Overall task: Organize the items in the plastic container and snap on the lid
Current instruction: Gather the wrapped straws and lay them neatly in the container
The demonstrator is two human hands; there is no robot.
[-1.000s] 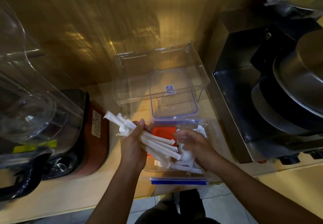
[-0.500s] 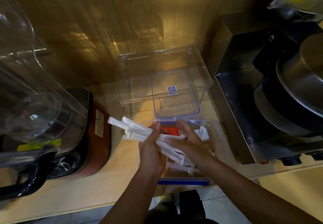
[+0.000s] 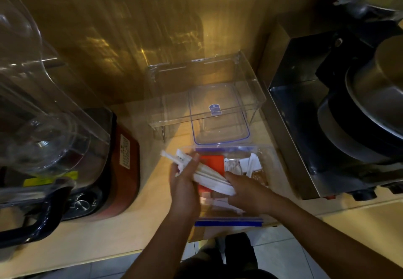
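A clear plastic container (image 3: 269,154) with blue clips sits at the counter's front edge. Inside lie a red packet (image 3: 212,164) and several loose white wrapped pieces (image 3: 250,163). My left hand (image 3: 185,182) grips a bundle of white wrapped straws (image 3: 209,177) over the container's left side. My right hand (image 3: 246,189) holds the bundle's near end, pressing it low into the container. The clear lid (image 3: 220,115) with a blue rim lies flat just behind the container, partly under a clear stand.
A clear acrylic stand (image 3: 202,95) straddles the lid at the back. A blender with a dark red base (image 3: 122,163) and a clear jar (image 3: 43,113) fills the left. A steel machine (image 3: 327,115) stands at the right. The counter edge runs close below the container.
The bundle of straws has come down and to the right, from above the container's left edge into it. My right hand has taken hold of the bundle's near end.
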